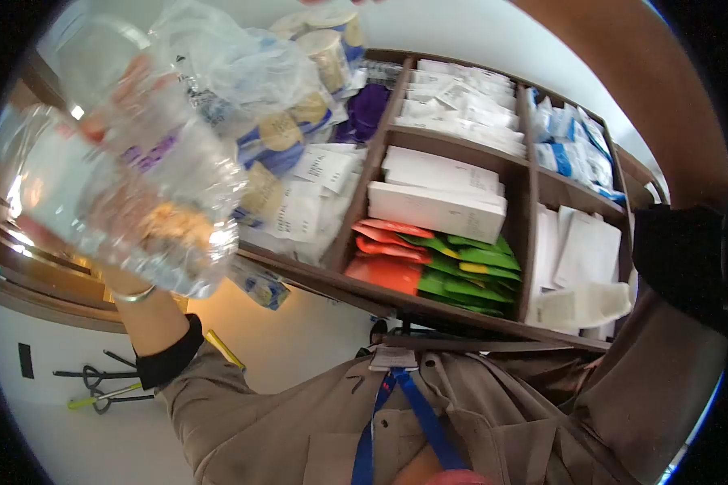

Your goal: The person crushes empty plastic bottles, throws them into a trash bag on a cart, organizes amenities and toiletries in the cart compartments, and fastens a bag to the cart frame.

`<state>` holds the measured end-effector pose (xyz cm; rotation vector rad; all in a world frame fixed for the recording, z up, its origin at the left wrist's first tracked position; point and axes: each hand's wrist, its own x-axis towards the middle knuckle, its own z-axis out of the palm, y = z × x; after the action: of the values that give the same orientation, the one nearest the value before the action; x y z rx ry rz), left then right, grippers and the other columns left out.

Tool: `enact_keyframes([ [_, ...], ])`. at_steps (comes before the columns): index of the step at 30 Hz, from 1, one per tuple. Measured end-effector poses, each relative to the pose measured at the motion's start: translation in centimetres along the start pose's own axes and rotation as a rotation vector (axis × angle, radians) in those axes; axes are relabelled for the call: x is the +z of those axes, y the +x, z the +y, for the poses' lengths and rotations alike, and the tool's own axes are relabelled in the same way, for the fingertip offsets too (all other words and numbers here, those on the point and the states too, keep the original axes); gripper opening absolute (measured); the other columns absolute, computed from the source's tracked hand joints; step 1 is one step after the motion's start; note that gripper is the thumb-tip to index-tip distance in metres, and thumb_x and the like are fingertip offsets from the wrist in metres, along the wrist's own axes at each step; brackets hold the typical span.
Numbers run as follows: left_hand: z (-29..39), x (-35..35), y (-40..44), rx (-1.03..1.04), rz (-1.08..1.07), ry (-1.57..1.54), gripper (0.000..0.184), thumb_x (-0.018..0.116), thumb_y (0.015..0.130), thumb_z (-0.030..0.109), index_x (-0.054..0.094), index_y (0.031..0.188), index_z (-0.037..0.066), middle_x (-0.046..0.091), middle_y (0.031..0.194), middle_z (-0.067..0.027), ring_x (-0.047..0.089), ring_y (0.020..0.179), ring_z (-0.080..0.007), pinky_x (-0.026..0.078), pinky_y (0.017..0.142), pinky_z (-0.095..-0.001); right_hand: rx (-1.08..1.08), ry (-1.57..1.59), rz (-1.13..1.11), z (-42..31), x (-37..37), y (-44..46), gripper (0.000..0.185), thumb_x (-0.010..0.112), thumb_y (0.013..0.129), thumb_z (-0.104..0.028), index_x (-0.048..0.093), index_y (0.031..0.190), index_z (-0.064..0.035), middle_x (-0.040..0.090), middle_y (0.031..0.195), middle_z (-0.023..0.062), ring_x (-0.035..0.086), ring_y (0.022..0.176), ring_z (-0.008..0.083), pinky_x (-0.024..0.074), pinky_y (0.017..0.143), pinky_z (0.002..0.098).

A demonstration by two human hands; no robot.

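At the left, my left hand (120, 93) is raised with its fingers wrapped around crinkled clear plastic packaging (170, 153). The packaging has purple print, and light glares off it; whether it is a bag or a bottle I cannot tell. Much of the hand shows only blurred through the plastic. My right forearm (623, 73) arches up along the right side and leaves at the top edge. Only a reddish sliver, perhaps fingertips, shows up there, so the right hand's hold is hidden. Nearest the left hand lie a translucent plastic bag (243, 65) and blue-and-cream wrapped rolls (287, 133).
A brown divided tray (530, 234) holds white packets (461, 101), white boxes (437, 210), red sachets (387, 263), green sachets (473, 279) and blue-white packets (574, 149). Dental kit packets (299, 210) lie left of it. Black hooks (97, 376) stick out at lower left.
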<state>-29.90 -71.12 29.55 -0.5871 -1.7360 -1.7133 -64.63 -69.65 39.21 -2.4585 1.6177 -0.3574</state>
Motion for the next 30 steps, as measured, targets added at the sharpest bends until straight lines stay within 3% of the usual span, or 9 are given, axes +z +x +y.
enact_keyframes([
  [4, 3.3, -3.5, -4.3, -0.001, 0.078, -0.179, 0.09, 0.059, 0.073, 0.075, 0.047, 0.136, 0.012, 0.016, 0.154, -0.0247, 0.023, 0.14, -0.0441, 0.024, 0.112, -0.0598, 0.427, -0.224, -0.151, 6.5, 7.1, 7.2, 0.046, 0.065, 0.086, -0.036, 0.065, 0.107, 0.005, 0.066, 0.101, 0.0187, 0.064, 0.088, 0.0294, 0.0563, 0.07, 0.0377],
  [5, 3.2, -4.0, -4.7, 0.011, 0.081, -0.174, 0.09, 0.059, 0.073, 0.075, 0.047, 0.136, 0.012, 0.016, 0.154, -0.0247, 0.023, 0.14, -0.0441, 0.024, 0.112, -0.0598, 0.011, -0.554, 0.262, 12.4, 9.9, 9.6, 0.051, 0.063, 0.086, -0.036, 0.06, 0.117, 0.0039, 0.065, 0.109, 0.0197, 0.064, 0.098, 0.0298, 0.0553, 0.077, 0.0389],
  [7, 2.4, -3.9, -5.1, -0.013, 0.431, -0.004, 0.087, 0.067, 0.071, 0.069, 0.047, 0.136, 0.015, 0.031, 0.151, -0.0167, 0.029, 0.139, -0.0403, 0.029, 0.111, -0.0595, 0.225, 0.488, 0.254, 4.3, 8.3, 7.2, 0.055, 0.065, 0.083, -0.031, 0.054, 0.125, 0.0029, 0.062, 0.117, 0.0232, 0.062, 0.106, 0.0314, 0.0534, 0.08, 0.0404],
  [9, 0.7, -6.6, -6.2, 0.095, 0.325, -0.092, 0.075, 0.07, 0.071, 0.066, 0.057, 0.122, 0.013, 0.026, 0.15, -0.0234, 0.029, 0.139, -0.0408, 0.031, 0.11, -0.0579, 0.149, 0.318, 0.802, -5.5, 11.3, 4.9, 0.06, 0.07, 0.074, -0.023, 0.053, 0.126, -0.0002, 0.065, 0.108, 0.023, 0.066, 0.096, 0.0306, 0.0535, 0.074, 0.041],
  [11, 0.8, -9.8, -6.7, 0.186, 0.209, -0.19, 0.065, 0.073, 0.07, 0.063, 0.067, 0.108, 0.011, 0.021, 0.15, -0.0301, 0.029, 0.138, -0.0413, 0.034, 0.109, -0.0562, -0.098, 0.358, 0.33, -3.2, 10.9, 6.3, 0.085, 0.066, 0.074, -0.066, 0.051, 0.131, -0.0048, 0.047, 0.139, 0.0203, 0.044, 0.128, 0.0326, 0.0352, 0.108, 0.0425],
  [13, 2.6, -13.6, -7.4, -0.261, 0.161, -0.254, 0.061, 0.067, 0.08, 0.058, 0.061, 0.121, 0.013, 0.022, 0.15, -0.0306, 0.026, 0.14, -0.0416, 0.027, 0.113, -0.0568, -0.216, 0.059, 0.432, -1.6, 16.2, 10.1, 0.083, 0.071, 0.071, -0.063, 0.054, 0.127, -0.004, 0.054, 0.131, 0.0189, 0.05, 0.123, 0.0317, 0.0378, 0.106, 0.0413],
  [22, 0.3, -18.1, -3.4, -0.299, 0.09, -0.292, 0.064, 0.067, 0.08, 0.058, 0.056, 0.124, 0.013, 0.023, 0.15, -0.0298, 0.027, 0.139, -0.041, 0.028, 0.113, -0.0559, -0.117, 0.603, -0.226, -0.3, 10.5, 9.4, 0.062, 0.073, 0.079, -0.035, 0.052, 0.131, -0.0092, 0.06, 0.122, 0.0178, 0.062, 0.107, 0.0249, 0.0473, 0.093, 0.0359],
  [26, -1.9, -15.0, -3.2, -0.277, 0.114, -0.276, 0.066, 0.067, 0.08, 0.058, 0.054, 0.126, 0.013, 0.023, 0.15, -0.0294, 0.027, 0.139, -0.0408, 0.028, 0.113, -0.0554, 0.015, 0.26, -0.143, 16.8, 10.4, 7.9, 0.019, 0.056, 0.084, -0.02, 0.065, 0.076, -0.0053, 0.062, 0.064, 0.0063, 0.059, 0.052, 0.019, 0.0476, 0.047, 0.0352],
  [30, -3.2, -14.0, -2.7, -0.265, 0.108, -0.27, 0.068, 0.067, 0.08, 0.058, 0.052, 0.128, 0.013, 0.024, 0.15, -0.0291, 0.028, 0.139, -0.0405, 0.028, 0.113, -0.0549, 0.386, -0.618, -0.022, 17.6, 18.4, 6.3, 0.023, 0.06, 0.079, -0.015, 0.069, 0.096, -0.0034, 0.068, 0.096, 0.0178, 0.067, 0.092, 0.025, 0.0545, 0.075, 0.0391],
])
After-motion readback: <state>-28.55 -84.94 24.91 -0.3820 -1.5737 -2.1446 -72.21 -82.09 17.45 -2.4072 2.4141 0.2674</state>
